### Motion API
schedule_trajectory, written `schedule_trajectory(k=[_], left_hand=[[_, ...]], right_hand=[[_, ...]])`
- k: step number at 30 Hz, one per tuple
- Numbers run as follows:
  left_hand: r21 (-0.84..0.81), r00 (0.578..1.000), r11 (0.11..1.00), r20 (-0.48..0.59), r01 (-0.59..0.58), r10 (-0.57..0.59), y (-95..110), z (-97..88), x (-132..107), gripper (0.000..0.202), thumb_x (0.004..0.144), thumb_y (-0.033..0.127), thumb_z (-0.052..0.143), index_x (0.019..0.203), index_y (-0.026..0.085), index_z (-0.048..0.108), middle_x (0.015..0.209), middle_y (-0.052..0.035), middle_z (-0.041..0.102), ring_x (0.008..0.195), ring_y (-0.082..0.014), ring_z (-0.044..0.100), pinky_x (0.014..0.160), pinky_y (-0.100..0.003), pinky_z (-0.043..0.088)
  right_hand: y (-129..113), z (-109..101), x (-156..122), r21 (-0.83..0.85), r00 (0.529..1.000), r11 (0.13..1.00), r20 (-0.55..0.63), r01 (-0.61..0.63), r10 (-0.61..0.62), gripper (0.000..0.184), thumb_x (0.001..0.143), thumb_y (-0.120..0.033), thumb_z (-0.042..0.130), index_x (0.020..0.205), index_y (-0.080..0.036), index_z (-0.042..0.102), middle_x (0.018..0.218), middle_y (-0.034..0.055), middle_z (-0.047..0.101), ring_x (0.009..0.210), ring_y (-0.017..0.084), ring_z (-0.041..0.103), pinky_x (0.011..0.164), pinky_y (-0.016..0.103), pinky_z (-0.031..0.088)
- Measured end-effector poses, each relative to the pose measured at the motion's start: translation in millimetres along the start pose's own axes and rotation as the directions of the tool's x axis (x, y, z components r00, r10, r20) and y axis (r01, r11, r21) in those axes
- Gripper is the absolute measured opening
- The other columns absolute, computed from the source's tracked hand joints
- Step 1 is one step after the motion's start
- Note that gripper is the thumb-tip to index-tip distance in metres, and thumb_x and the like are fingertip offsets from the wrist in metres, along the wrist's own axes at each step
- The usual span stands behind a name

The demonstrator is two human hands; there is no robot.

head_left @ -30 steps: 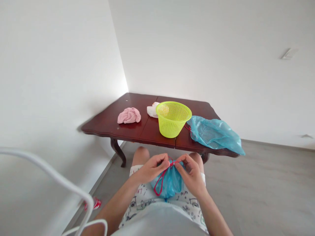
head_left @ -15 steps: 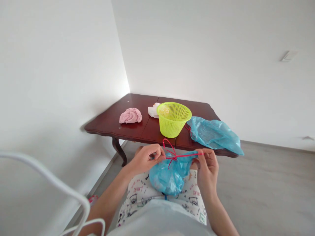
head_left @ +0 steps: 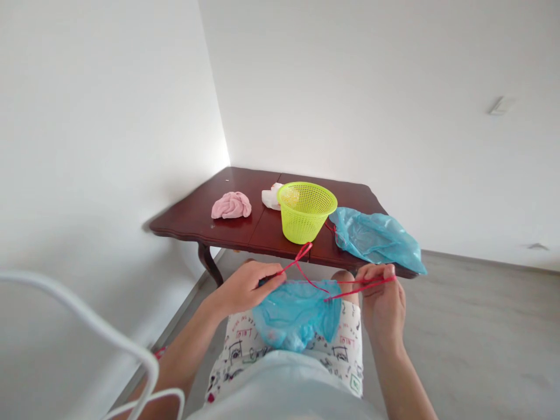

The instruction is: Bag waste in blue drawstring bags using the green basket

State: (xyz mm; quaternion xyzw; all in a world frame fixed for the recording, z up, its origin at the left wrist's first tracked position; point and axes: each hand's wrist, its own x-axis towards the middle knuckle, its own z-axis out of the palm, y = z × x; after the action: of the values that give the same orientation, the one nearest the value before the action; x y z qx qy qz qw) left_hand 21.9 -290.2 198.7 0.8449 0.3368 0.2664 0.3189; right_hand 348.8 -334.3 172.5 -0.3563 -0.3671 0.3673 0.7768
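Observation:
Over my lap hangs a blue plastic bag [head_left: 293, 318] with its top edge spread between my hands. A red drawstring [head_left: 361, 288] runs from the bag's mouth out to the right. My left hand [head_left: 249, 286] is closed at the bag's left top corner, pinching the edge and a red string there. Further right, my right hand [head_left: 385, 300] pinches the drawstring, pulled taut and away from the bag. A loop of the string rises above the bag between both hands. Something pale shows faintly through the plastic near the bottom.
On the dark wooden table [head_left: 184, 224] ahead stands a yellow-green basket [head_left: 301, 224]. Left of it lie a white crumpled item [head_left: 271, 197] and a pink cloth [head_left: 231, 206]. A second blue bag [head_left: 380, 236] drapes over the right edge. A white cable [head_left: 100, 329] crosses the lower left.
My right hand has moved right and slightly down, drawing the string out. The bag's gathered neck has spread into a wide edge, and my left hand has shifted slightly left.

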Motion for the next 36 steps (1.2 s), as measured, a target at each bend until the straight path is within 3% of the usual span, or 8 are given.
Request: schedule_trajectory(k=[7, 12, 18, 22, 25, 29, 32, 36], left_hand=[[-0.341, 0.914, 0.932, -0.329, 0.121, -0.239, -13, 3.2, -3, 0.048, 0.121, 0.06, 0.058, 0.097, 0.021, 0.073, 0.089, -0.0048, 0.077, 0.079, -0.0201, 0.067, 0.074, -0.029, 0.048], [-0.813, 0.881, 0.577, -0.325, -0.075, -0.344, -20, -6.6, -1, 0.058, 0.107, 0.062, 0.078, 0.074, 0.02, 0.055, 0.095, -0.0062, 0.07, 0.082, -0.0185, 0.062, 0.075, -0.029, 0.054], [-0.863, 0.844, 0.433, -0.421, -0.26, -0.332, -8, -27.0, -12, 0.058, 0.103, 0.045, 0.082, 0.065, 0.022, 0.045, 0.076, -0.0017, 0.053, 0.08, -0.0196, 0.06, 0.084, -0.035, 0.06], [-0.774, 0.897, 0.502, -0.443, -0.386, 0.006, -5, -40.5, -32, 0.078, 0.115, 0.057, 0.065, 0.057, 0.023, 0.027, 0.05, 0.003, 0.025, 0.051, -0.0153, 0.031, 0.066, -0.036, 0.046], [-0.604, 0.967, 0.755, -0.187, -0.254, 0.175, 0, -51.6, -46, 0.083, 0.121, 0.071, 0.044, 0.054, 0.023, 0.04, 0.047, -0.0011, 0.038, 0.049, -0.0166, 0.036, 0.06, -0.037, 0.036], [-0.172, 0.975, 0.971, 0.175, 0.165, -0.135, 11, -44.2, -50, 0.066, 0.122, 0.068, 0.048, 0.081, 0.024, 0.076, 0.069, -0.0035, 0.068, 0.06, -0.0194, 0.059, 0.06, -0.035, 0.037], [0.093, 0.946, 0.954, 0.13, 0.286, -0.296, 16, -14.5, -37, 0.032, 0.111, 0.058, 0.076, 0.109, 0.028, 0.085, 0.082, -0.0019, 0.077, 0.065, -0.0207, 0.068, 0.06, -0.034, 0.036], [0.212, 0.976, 0.957, 0.049, 0.196, -0.211, 13, 34.2, -4, 0.039, 0.102, 0.066, 0.084, 0.113, 0.028, 0.085, 0.092, -0.0052, 0.076, 0.078, -0.0254, 0.068, 0.069, -0.036, 0.037]], right_hand=[[-19, -16, 4, 0.015, 0.988, 0.994, 0.118, -0.104, 0.101, 0.057, 0.112, -0.068, 0.07, 0.077, -0.024, 0.074, 0.077, 0.004, 0.069, 0.068, 0.018, 0.063, 0.066, 0.03, 0.055], [-26, -26, 4, -0.076, 0.897, 0.939, 0.278, -0.335, 0.342, 0.076, 0.106, -0.093, 0.057, 0.089, -0.024, 0.082, 0.08, 0.0098, 0.077, 0.068, 0.025, 0.069, 0.063, 0.037, 0.057], [-23, -35, 2, 0.041, 0.905, 0.92, 0.2, -0.391, 0.376, 0.044, 0.106, -0.069, 0.077, 0.09, -0.029, 0.084, 0.088, 0.0069, 0.081, 0.089, 0.029, 0.078, 0.085, 0.047, 0.067], [-25, -39, 7, 0.138, 0.914, 0.91, 0.182, -0.39, 0.364, 0.02, 0.096, -0.05, 0.086, 0.098, -0.03, 0.085, 0.087, 0.0018, 0.074, 0.058, 0.016, 0.055, 0.071, 0.043, 0.066], [-35, -38, 12, 0.16, 0.902, 0.897, 0.213, -0.412, 0.376, 0.036, 0.096, -0.04, 0.078, 0.13, -0.03, 0.088, 0.073, -0.0062, 0.06, 0.045, 0.009, 0.013, 0.043, 0.03, 0.042], [-58, -20, 16, 0.186, 0.905, 0.906, 0.28, -0.379, 0.321, 0.046, 0.103, -0.045, 0.074, 0.144, -0.028, 0.084, 0.056, -0.0117, 0.034, 0.046, 0.011, 0.001, 0.034, 0.026, 0.008], [-75, 5, 13, 0.155, 0.868, 0.924, 0.424, -0.349, 0.257, 0.039, 0.101, -0.049, 0.083, 0.136, -0.033, 0.086, 0.059, -0.0095, 0.046, 0.044, 0.009, 0.005, 0.035, 0.026, 0.008], [-97, 43, 5, 0.017, 0.764, 0.939, 0.586, -0.343, 0.268, 0.042, 0.099, -0.056, 0.09, 0.135, -0.036, 0.083, 0.065, -0.0059, 0.062, 0.045, 0.009, 0.015, 0.038, 0.025, 0.021]])
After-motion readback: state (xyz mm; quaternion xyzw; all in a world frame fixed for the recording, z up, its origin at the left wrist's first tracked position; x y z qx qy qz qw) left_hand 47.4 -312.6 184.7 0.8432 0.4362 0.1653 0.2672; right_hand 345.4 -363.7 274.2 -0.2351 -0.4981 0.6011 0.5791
